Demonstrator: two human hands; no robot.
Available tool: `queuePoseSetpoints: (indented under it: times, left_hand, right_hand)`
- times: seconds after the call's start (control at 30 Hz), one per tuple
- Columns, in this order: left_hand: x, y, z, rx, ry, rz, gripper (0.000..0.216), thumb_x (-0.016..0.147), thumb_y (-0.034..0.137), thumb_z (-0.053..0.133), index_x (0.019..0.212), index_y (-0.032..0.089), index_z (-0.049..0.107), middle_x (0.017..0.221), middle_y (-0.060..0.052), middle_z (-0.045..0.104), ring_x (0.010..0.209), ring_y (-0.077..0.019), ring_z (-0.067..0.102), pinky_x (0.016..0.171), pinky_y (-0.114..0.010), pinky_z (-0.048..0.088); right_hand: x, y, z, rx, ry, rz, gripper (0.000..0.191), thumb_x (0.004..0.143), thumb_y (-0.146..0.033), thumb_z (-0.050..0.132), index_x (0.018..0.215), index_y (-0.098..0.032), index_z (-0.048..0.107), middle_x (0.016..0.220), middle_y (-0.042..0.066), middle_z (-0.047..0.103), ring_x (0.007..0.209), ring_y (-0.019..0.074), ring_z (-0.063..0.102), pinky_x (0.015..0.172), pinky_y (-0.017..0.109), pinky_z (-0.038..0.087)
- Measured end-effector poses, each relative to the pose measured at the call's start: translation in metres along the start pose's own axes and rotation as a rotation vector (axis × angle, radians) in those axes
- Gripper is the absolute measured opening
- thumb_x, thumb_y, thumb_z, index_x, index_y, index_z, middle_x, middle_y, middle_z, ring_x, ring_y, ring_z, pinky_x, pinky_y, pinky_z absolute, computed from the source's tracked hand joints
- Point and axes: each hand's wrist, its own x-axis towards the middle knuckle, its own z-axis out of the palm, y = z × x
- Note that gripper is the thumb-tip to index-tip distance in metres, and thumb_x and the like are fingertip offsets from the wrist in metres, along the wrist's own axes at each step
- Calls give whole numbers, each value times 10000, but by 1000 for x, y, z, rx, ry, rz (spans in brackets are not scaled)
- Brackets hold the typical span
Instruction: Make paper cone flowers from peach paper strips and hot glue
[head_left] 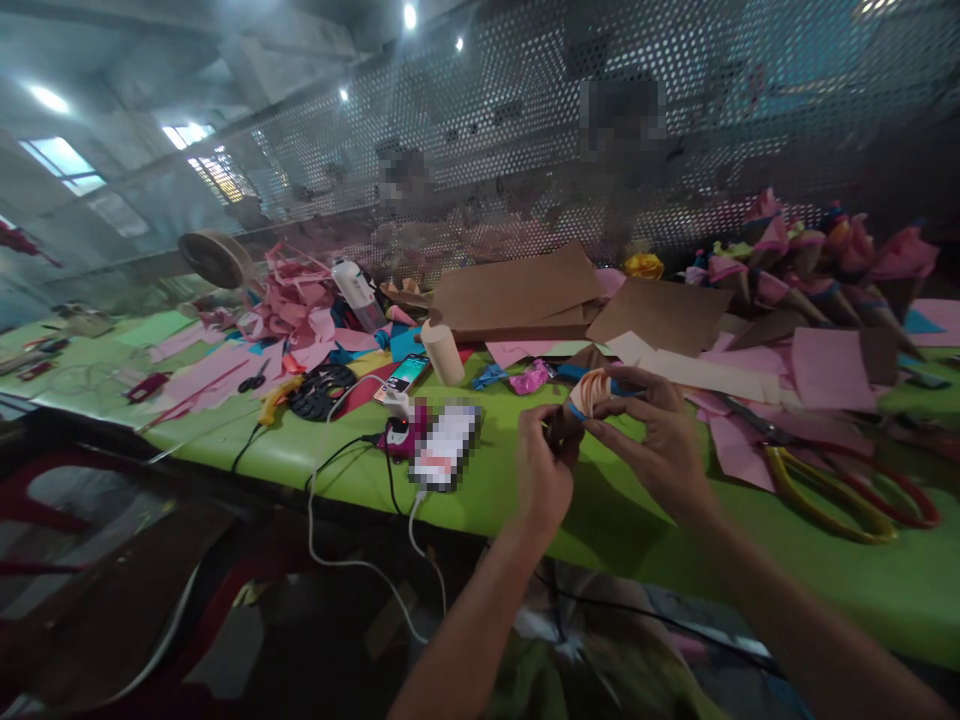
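My left hand (541, 472) and my right hand (660, 440) meet above the green table (487, 480), both closed on a small paper flower. The flower's rolled orange-and-white head (589, 392) shows between my right thumb and fingers. Its brown paper cone base (562, 428) sits pinched in my left fingers. Both forearms reach in from the bottom right.
Scissors with yellow and red handles (840, 490) lie right of my hands. Phones on charging cables (442, 445) lie left. Brown card sheets (517, 290), pink paper scraps (300, 310), a white roll (442, 352) and finished paper cones (810, 265) crowd the back, before a perforated metal screen.
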Motion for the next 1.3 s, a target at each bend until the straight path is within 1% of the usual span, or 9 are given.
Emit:
queuePoseSetpoints:
  times: [0.17, 0.4, 0.5, 0.63, 0.73, 0.87, 1.03, 1.2, 1.3]
  left_hand:
    - [-2, -5, 3, 63, -2, 35, 275, 893, 167, 654, 1151, 220, 575, 1137, -96, 605, 1045, -219, 627, 923, -383, 514]
    - [8, 6, -1, -113, -26, -171, 295, 857, 238, 706, 1098, 198, 541, 1072, -80, 654, 981, -206, 654, 881, -359, 514]
    - [12, 12, -5, -137, -25, -220, 279, 853, 300, 712, 1055, 196, 550, 1035, -68, 662, 959, -202, 642, 866, -348, 499]
    - [12, 14, -6, -171, -44, -252, 313, 840, 364, 732, 1037, 205, 548, 1006, -49, 654, 940, -193, 627, 849, -333, 486]
    - [11, 14, -5, -187, -62, -261, 329, 828, 375, 743, 1028, 205, 544, 1008, -48, 648, 945, -193, 620, 855, -334, 478]
    - [11, 14, -5, -172, -107, -249, 328, 820, 377, 744, 1017, 198, 552, 991, -50, 650, 924, -195, 614, 851, -341, 472]
    - [10, 13, -5, -190, -97, -259, 337, 816, 369, 742, 1034, 200, 549, 1019, -59, 657, 960, -206, 625, 872, -353, 471]
    - [11, 10, -4, -190, -117, -248, 326, 812, 372, 756, 1009, 203, 559, 1028, -57, 673, 966, -203, 633, 877, -351, 474]
    - [12, 7, -5, -216, -108, -285, 335, 818, 410, 756, 1006, 206, 567, 1005, -51, 678, 939, -193, 630, 860, -344, 481]
  right_hand:
    - [0, -2, 3, -41, 52, -9, 229, 869, -449, 728, 740, -263, 693, 1187, 79, 674, 1170, 324, 590, 998, 543, 447]
    - [6, -2, -6, 79, 104, 7, 76, 900, -368, 704, 878, -296, 711, 1178, 77, 669, 1161, 312, 620, 1005, 526, 473]
    - [8, 1, -8, 119, 87, 8, 94, 872, -385, 737, 854, -293, 731, 1187, 69, 654, 1170, 309, 618, 1013, 536, 483]
    - [6, 3, -3, 120, 77, -14, 113, 837, -410, 774, 872, -304, 755, 1295, 67, 597, 1166, 301, 608, 1003, 535, 509]
    - [4, 3, 0, 97, 91, -26, 97, 836, -405, 777, 860, -314, 753, 1343, 57, 562, 1130, 288, 611, 992, 529, 523]
    - [4, 3, 1, 77, 103, -28, 89, 843, -395, 772, 825, -312, 745, 1306, 59, 562, 1122, 291, 609, 978, 533, 522]
    - [4, 2, 0, 87, 77, -37, 93, 841, -382, 775, 828, -297, 741, 1297, 71, 572, 1080, 293, 621, 977, 545, 508]
    - [3, 2, 0, 40, 113, -35, 135, 834, -404, 782, 864, -290, 714, 1294, 92, 564, 1202, 332, 576, 998, 565, 488]
    - [3, 1, -2, 32, 130, -32, 142, 842, -405, 773, 885, -290, 702, 1285, 93, 566, 1237, 338, 556, 1021, 562, 470]
